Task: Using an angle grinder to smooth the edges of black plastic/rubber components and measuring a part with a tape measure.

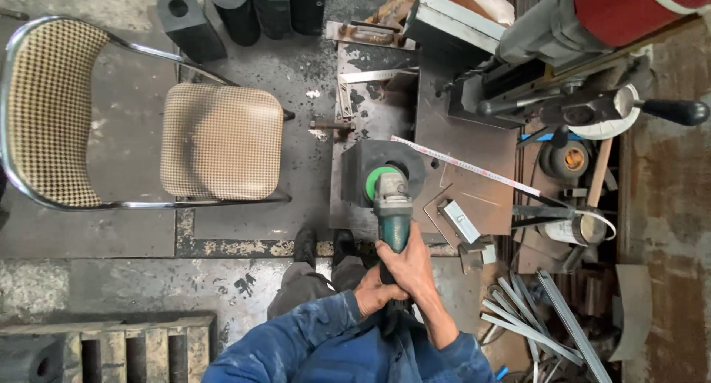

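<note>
Head view, tool: an angle grinder [392,205] is held out in front of the body, its green disc guard set on the dark steel block [381,172].
Left hand [376,290]: closed around the rear of the grinder body, apparently to steady it.
Right hand [406,261]: wrapped fully over the body further forward, pressing downward.
Edges: the block lies at the left edge of the steel plate [466,146]; a tape measure [463,164] is stretched just beside it.
Open room: bare floor [244,238] lies leftward, before the checked chair [221,140].

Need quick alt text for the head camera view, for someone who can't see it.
Both hands, left hand behind right hand, grip a green angle grinder whose head sits on a dark metal block at the edge of a steel workbench. A checked chair stands to the left.
</note>
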